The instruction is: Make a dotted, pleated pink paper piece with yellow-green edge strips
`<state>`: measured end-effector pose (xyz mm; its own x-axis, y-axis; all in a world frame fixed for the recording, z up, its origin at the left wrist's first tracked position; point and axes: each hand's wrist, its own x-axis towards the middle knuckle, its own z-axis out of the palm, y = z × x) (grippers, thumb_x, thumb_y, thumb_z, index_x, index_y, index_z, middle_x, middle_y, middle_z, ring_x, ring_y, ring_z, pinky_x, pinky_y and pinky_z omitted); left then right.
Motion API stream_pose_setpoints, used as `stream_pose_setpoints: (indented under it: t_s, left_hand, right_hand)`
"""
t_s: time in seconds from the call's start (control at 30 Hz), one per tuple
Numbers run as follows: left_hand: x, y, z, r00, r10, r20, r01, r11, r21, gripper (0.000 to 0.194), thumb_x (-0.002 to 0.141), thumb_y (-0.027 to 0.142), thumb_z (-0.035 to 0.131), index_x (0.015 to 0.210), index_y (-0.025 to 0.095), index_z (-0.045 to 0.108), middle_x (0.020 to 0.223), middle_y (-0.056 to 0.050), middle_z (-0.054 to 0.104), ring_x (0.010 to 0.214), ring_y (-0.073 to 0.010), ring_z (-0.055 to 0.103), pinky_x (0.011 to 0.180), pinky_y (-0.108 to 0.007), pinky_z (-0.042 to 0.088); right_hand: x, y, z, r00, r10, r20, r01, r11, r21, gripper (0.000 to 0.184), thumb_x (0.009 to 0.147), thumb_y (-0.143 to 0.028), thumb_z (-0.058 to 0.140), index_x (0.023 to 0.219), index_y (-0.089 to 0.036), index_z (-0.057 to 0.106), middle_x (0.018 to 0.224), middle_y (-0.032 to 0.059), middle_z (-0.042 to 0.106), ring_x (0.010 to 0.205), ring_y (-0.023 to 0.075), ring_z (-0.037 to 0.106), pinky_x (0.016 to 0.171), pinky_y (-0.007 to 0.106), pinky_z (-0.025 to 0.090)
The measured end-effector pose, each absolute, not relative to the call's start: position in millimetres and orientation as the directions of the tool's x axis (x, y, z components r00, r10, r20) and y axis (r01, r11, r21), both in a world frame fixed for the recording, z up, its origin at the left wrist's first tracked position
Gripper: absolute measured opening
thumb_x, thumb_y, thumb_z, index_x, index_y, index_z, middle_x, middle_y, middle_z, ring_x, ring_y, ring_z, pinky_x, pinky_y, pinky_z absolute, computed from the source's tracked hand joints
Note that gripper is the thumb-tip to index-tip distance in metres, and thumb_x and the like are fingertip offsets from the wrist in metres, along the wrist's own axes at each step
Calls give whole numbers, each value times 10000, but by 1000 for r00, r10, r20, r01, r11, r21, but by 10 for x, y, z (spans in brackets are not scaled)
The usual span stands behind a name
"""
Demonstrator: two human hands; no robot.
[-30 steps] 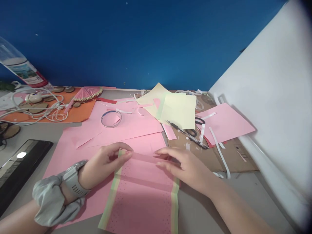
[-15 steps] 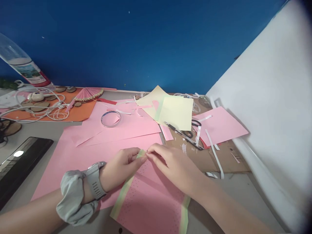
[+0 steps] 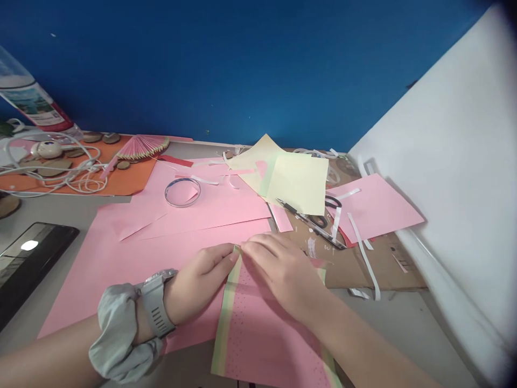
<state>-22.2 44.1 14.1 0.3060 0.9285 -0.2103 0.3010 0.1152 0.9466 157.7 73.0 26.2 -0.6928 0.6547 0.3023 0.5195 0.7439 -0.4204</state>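
Observation:
A pink dotted paper strip with green edges (image 3: 258, 334) lies in front of me on a large pink sheet (image 3: 121, 264). My left hand (image 3: 200, 283), with a grey watch and a grey scrunchie on the wrist, pinches the strip's far left corner. My right hand (image 3: 278, 269) rests over the strip's far end, its fingertips pressed on the same corner and meeting the left fingers. The far edge of the strip is hidden under both hands.
Scissors (image 3: 313, 223) lie on brown cardboard (image 3: 363, 269) beyond my right hand, beside yellow paper (image 3: 299, 183) and white strips. A tape ring (image 3: 182, 192), a pink fan (image 3: 141, 146), white cables (image 3: 60, 172), a bottle (image 3: 28, 97), a dark tablet (image 3: 28, 258) and a white board (image 3: 452, 178) surround the work.
The right hand slid left along the strip's far edge to meet the left hand at the corner. The strip swung round so that it runs more straight towards me.

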Motion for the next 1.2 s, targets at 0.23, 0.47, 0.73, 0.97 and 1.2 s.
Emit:
stream_pose_setpoints:
  t_s: [0.23, 0.47, 0.73, 0.97, 1.2]
  left_hand:
    - [-251, 459, 145, 276, 944, -180, 183, 132, 974, 304, 928, 357, 380, 702, 187, 491, 697, 22, 492, 687, -133, 448, 671, -244, 414]
    - [-238, 485, 169, 232, 954, -190, 219, 139, 966, 321, 940, 388, 366, 730, 177, 486, 726, 19, 490, 732, -134, 445, 719, -249, 396]
    - [-211, 438, 202, 227, 957, -179, 410, 73, 909, 372, 949, 384, 311, 636, 190, 366, 604, 55, 322, 582, -105, 315, 560, -244, 299]
    - [-205, 405, 245, 288, 946, -147, 399, 21, 917, 290, 930, 333, 355, 751, 169, 513, 596, 50, 414, 553, -97, 378, 537, -227, 326]
    - [-213, 402, 194, 247, 948, -200, 335, 110, 936, 315, 908, 425, 421, 785, 164, 547, 523, 64, 385, 474, -85, 343, 443, -204, 284]
  right_hand:
    - [1587, 714, 208, -765, 504, 401, 507, 855, -106, 298, 897, -19, 400, 1122, -24, 595, 978, 150, 672, 908, 256, 591, 772, 378, 497]
    - [1550, 676, 243, -736, 577, 353, 510, 816, -270, 275, 930, -106, 410, 1147, -65, 574, 1055, 129, 663, 985, 245, 581, 858, 381, 457]
    - [1688, 740, 583, -533, 811, -241, 727, 293, -621, 342, 993, -389, 296, 819, -250, 556, 738, -37, 624, 659, 133, 576, 557, 259, 399]
    - [1736, 751, 666, -587, 699, -409, 746, 270, -609, 400, 967, -483, 310, 694, -223, 442, 631, -56, 529, 562, 106, 493, 462, 236, 283]
    - [1717, 720, 593, -577, 728, -370, 730, 255, -635, 378, 968, -440, 327, 667, -212, 355, 581, -51, 413, 511, 102, 376, 448, 246, 225]
